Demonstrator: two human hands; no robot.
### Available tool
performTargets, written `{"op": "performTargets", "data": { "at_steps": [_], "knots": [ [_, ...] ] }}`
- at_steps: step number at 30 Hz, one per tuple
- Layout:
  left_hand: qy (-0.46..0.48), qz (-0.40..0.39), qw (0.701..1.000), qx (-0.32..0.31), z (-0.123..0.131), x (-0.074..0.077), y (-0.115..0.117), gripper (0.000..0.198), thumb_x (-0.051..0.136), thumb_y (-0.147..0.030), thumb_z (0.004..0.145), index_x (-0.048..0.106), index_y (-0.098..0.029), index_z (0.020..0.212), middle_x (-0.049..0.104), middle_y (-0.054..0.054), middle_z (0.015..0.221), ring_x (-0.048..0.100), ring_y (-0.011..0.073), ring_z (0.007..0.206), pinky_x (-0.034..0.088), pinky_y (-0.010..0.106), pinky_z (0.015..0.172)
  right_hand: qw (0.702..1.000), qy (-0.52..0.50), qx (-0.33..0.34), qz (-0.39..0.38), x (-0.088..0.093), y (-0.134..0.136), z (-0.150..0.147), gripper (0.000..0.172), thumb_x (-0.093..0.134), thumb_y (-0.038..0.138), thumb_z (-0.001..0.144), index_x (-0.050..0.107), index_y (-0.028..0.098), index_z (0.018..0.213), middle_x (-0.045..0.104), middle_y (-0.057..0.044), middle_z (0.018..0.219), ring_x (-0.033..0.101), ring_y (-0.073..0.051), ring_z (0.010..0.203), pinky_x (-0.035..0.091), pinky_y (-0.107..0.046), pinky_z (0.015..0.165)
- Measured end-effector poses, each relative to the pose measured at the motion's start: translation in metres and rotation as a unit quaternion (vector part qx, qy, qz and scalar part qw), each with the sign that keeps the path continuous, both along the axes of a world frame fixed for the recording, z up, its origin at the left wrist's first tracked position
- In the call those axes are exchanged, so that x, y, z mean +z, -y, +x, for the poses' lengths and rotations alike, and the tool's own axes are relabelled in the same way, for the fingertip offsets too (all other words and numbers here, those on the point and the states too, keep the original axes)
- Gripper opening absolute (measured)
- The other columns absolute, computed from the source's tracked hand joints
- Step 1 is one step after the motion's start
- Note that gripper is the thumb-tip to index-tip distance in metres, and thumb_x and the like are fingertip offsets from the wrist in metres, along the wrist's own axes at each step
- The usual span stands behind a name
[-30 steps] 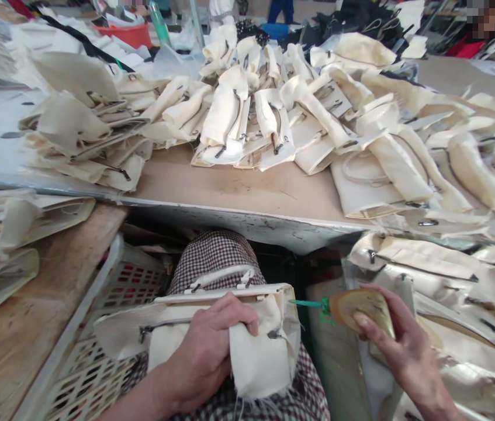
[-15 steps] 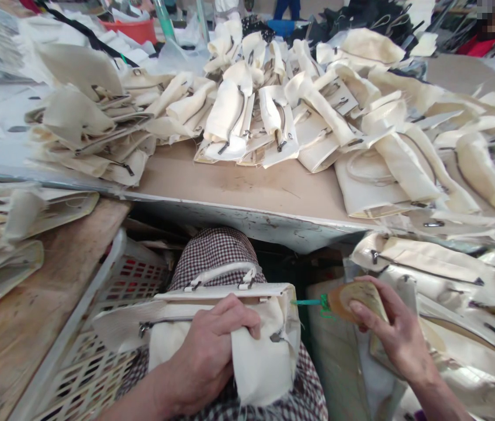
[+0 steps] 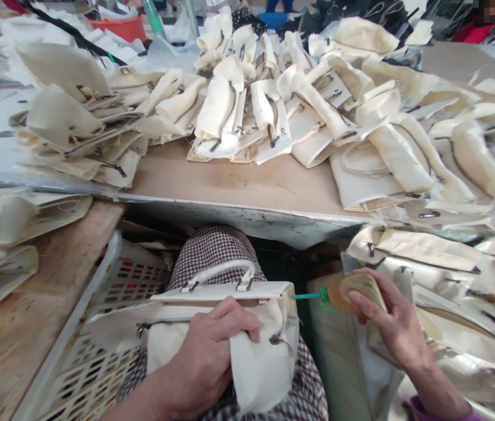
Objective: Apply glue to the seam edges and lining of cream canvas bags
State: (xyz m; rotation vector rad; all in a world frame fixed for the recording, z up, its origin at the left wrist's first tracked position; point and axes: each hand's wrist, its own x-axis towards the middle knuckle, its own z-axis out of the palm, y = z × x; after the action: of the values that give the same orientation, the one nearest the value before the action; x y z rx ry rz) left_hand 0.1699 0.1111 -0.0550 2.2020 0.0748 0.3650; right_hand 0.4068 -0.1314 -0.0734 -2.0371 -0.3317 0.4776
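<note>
In head view, my left hand (image 3: 212, 351) is gripping cream bag (image 3: 262, 365), which is lying across my lap, over checked cloth (image 3: 214, 248). My right hand (image 3: 394, 321) is gripping yellowish bottle (image 3: 356, 290); its green nozzle (image 3: 309, 296) is reaching bag's right edge. Other cream bags (image 3: 218, 114) are lying on table (image 3: 238, 181) ahead.

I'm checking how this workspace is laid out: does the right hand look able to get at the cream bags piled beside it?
Probably yes for touching: the cream bags lie close beside the right hand, with nothing visible between. Grasping one looks harder, since that hand is holding a bottle.
</note>
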Motion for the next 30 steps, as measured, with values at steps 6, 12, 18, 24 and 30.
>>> {"op": "performTargets", "data": {
  "at_steps": [6,12,18,24,30],
  "knots": [
    [0.020,0.027,0.999,-0.014,-0.001,0.006,0.000,0.013,0.055,-0.010,0.091,0.061,-0.021,0.090,0.070,0.003,0.084,0.060,0.0147,0.076,0.045,0.020,0.061,0.996,-0.056,0.051,-0.036,0.006,0.009,-0.001,0.056,0.077,0.060,0.082,0.065,0.021,0.120,0.070,-0.002,0.084,0.059,-0.020,0.056,0.052,-0.028,0.048],
    [0.014,0.009,1.000,-0.010,-0.004,0.003,-0.001,0.012,0.056,-0.015,0.095,0.064,-0.022,0.089,0.070,0.004,0.085,0.060,0.0153,0.076,0.048,0.021,0.062,0.997,-0.061,0.032,-0.037,0.005,0.006,-0.002,0.061,0.077,0.063,0.079,0.064,0.019,0.120,0.069,-0.001,0.080,0.057,-0.019,0.051,0.052,-0.030,0.047],
    [-0.010,-0.029,1.000,0.002,-0.008,-0.003,-0.004,0.013,0.058,-0.020,0.096,0.066,-0.022,0.087,0.069,0.004,0.086,0.061,0.0160,0.077,0.050,0.022,0.063,0.996,-0.068,0.023,-0.046,0.015,0.011,-0.005,0.055,0.074,0.063,0.083,0.065,0.020,0.116,0.066,0.001,0.072,0.055,-0.019,0.049,0.051,-0.030,0.048],
    [-0.006,-0.055,0.998,0.027,-0.007,-0.007,-0.005,0.010,0.061,-0.024,0.096,0.068,-0.023,0.089,0.070,0.004,0.084,0.061,0.0166,0.076,0.050,0.023,0.061,0.995,-0.099,-0.006,-0.023,0.006,0.022,-0.014,0.057,0.079,0.062,0.079,0.065,0.020,0.116,0.069,-0.002,0.082,0.057,-0.019,0.051,0.053,-0.029,0.044],
    [-0.012,-0.065,0.997,0.029,-0.003,-0.003,-0.007,0.012,0.062,-0.025,0.095,0.068,-0.023,0.085,0.069,0.004,0.082,0.062,0.0172,0.075,0.052,0.024,0.062,0.999,-0.022,-0.043,-0.011,-0.002,0.027,-0.020,0.056,0.080,0.060,0.077,0.066,0.020,0.114,0.070,-0.002,0.080,0.060,-0.020,0.051,0.055,-0.029,0.046]
  ]
}}
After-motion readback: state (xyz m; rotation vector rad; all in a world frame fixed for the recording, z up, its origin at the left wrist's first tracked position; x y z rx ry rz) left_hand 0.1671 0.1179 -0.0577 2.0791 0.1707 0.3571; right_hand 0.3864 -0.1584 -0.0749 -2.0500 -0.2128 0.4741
